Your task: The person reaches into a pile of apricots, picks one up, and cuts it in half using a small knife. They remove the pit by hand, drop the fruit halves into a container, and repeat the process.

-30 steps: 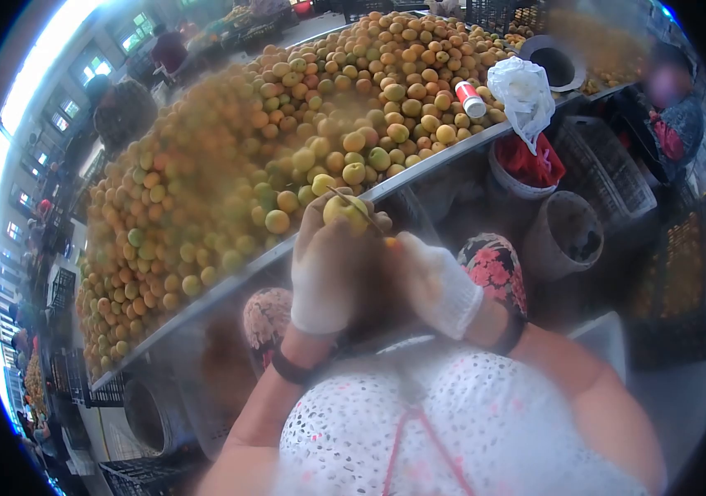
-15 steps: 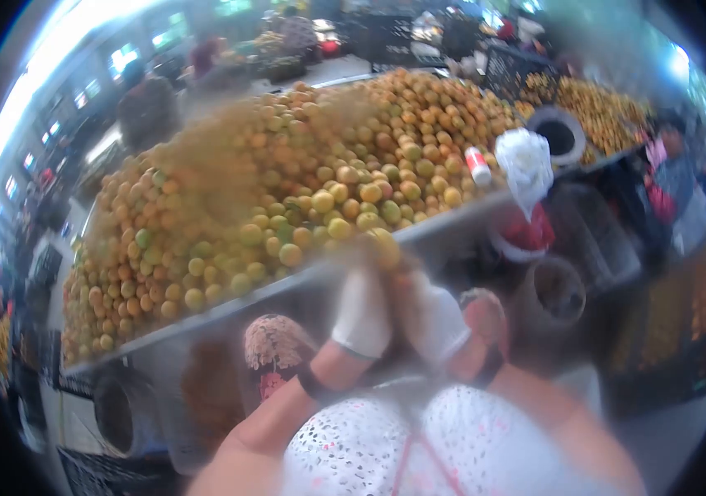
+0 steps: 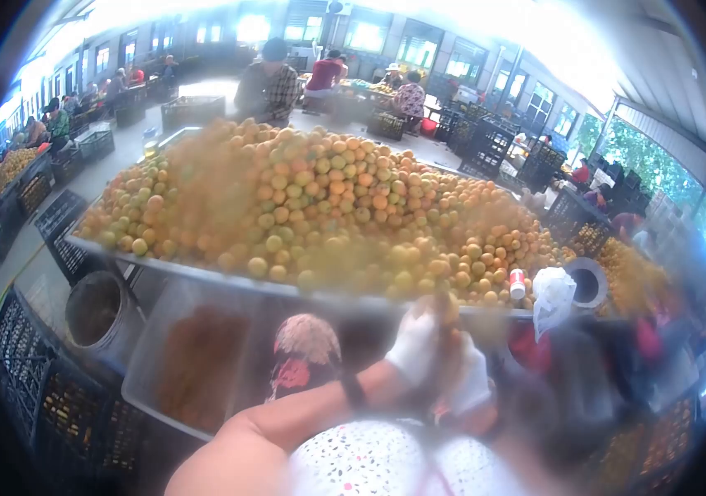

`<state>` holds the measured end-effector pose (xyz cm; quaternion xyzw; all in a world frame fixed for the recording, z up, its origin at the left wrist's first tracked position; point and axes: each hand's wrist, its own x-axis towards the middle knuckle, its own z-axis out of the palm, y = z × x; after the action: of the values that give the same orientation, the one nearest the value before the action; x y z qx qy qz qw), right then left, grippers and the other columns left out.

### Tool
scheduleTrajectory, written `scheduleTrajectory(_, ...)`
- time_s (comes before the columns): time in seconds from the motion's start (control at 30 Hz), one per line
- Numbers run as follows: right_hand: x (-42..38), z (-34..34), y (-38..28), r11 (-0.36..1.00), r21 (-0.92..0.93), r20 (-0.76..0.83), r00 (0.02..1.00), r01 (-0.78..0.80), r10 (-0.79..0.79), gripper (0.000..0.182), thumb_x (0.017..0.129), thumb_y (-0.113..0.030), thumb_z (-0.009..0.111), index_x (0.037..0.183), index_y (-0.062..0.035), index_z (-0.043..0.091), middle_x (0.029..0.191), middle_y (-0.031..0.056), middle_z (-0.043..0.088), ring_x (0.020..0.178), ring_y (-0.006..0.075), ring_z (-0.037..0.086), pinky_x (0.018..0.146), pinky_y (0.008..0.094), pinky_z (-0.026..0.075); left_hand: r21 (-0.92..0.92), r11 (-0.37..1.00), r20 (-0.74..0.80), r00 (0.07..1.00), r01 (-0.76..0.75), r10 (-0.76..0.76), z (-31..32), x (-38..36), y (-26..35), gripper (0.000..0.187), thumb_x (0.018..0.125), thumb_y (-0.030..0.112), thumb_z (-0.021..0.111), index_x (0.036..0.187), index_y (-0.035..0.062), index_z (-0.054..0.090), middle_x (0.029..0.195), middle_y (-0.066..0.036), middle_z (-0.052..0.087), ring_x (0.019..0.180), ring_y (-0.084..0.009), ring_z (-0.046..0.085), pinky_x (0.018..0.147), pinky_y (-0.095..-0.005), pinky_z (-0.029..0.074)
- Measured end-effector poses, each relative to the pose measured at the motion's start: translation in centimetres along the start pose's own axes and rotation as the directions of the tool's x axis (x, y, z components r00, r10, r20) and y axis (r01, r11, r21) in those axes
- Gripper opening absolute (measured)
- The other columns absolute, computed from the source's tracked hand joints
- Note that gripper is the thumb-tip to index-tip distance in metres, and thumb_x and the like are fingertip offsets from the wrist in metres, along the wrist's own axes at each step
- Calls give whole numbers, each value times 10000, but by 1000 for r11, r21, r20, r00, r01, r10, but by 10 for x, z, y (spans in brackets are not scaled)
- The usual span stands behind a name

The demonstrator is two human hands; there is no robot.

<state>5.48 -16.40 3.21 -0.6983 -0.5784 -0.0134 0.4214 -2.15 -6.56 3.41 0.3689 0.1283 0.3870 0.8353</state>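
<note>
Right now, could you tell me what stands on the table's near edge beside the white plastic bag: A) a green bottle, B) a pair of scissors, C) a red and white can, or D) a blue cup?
C: a small red and white can stands upright among the fruit just left of the white plastic bag at the table edge.

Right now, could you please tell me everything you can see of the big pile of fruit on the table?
The pile of fruit is a broad heap of small round fruits, mostly orange and yellow with some green ones mixed in. It is mounded high toward the middle and slopes down to the edges of a metal-looking table, whose near rim holds it in. A small red and white container rests at the pile's right edge, beside a white plastic bag. Much of the near side is blurred.
</note>
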Motion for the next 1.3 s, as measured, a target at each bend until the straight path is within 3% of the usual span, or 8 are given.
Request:
scheduleTrajectory(0.1, -12, -3, -11, 976, 196, 48, 995, -99, 92, 160, 983, -83, 518, 1101, 23, 540, 765, 234, 644, 724, 384, 682, 587, 396, 500, -104, 995, 14, 1000, 1, 0, 4, -28, 22, 423, 1006, 408, 556, 1171, 19, 571, 1010, -57, 631, 941, -122, 583, 833, -270, 474)
scheduleTrajectory(0.2, -16, -13, -29, 938, 328, 51, 994, -110, 99, 142, 989, -56, 495, 1084, 36, 548, 811, 241, 638, 767, 366, 682, 633, 372, 499, 309, 855, 242, 904, -417, 353, -11, -29, 25, 506, 1002, 476, 535, 1220, 20, 574, 1032, -43, 625, 951, -108, 571, 845, -241, 460)
scheduleTrajectory(0.37, -21, 5, -20, 992, -117, 53, 998, 44, -38, 134, 987, -67, 509, 1055, 41, 552, 820, 254, 641, 816, 429, 663, 648, 393, 499, 151, 988, -36, 998, -39, 45, -19, -33, 4, 570, 948, 574, 561, 1106, 32, 643, 1021, -18, 618, 934, -87, 560, 816, -236, 453)
scheduleTrajectory(0.63, -21, 4, -32, 988, 154, 48, 999, -13, 6, 137, 987, -107, 524, 1008, 27, 540, 802, 284, 626, 822, 478, 631, 625, 443, 490, 446, 848, 209, 955, -285, 211, -33, -38, 20, 493, 976, 506, 564, 1153, 48, 615, 1015, -2, 604, 944, -70, 540, 831, -233, 442)
scheduleTrajectory(0.7, -20, 5, -33, 997, 71, 18, 999, -38, 36, 137, 981, -110, 532, 999, 26, 537, 785, 282, 627, 815, 480, 629, 620, 450, 493, 138, 990, 80, 995, 41, -52, -28, -37, 15, 455, 973, 493, 576, 1151, 74, 601, 1006, -8, 605, 910, -85, 551, 805, -240, 452)
scheduleTrajectory(0.97, -13, -29, -30, 910, 413, -104, 990, -47, 98, 177, 963, -176, 607, 982, -8, 552, 714, 220, 629, 702, 397, 667, 576, 396, 494, -75, 992, 204, 975, 102, -85, -90, 13, -5, 497, 942, 574, 567, 1048, 89, 595, 807, -38, 617, 700, -160, 602, 719, -311, 511)
scheduleTrajectory(1.03, -7, -35, -25, 898, 436, -199, 968, -54, 154, 194, 968, -203, 607, 967, -16, 555, 748, 220, 625, 721, 398, 659, 587, 403, 489, 443, 895, 48, 996, 45, -74, -20, -25, 10, 342, 1045, 336, 485, 1045, 29, 636, 963, -14, 649, 873, -86, 582, 758, -256, 479)
scheduleTrajectory(1.3, 7, -8, 36, 958, 284, -325, 944, 45, 51, 205, 925, -227, 620, 950, -31, 566, 810, 208, 601, 790, 399, 630, 648, 433, 483, 665, 669, 425, 905, -333, 28, 2, -22, -14, 520, 1026, 159, 435, 1512, 22, 311, 1482, -110, 431, 1334, -198, 439, 1123, -338, 328)
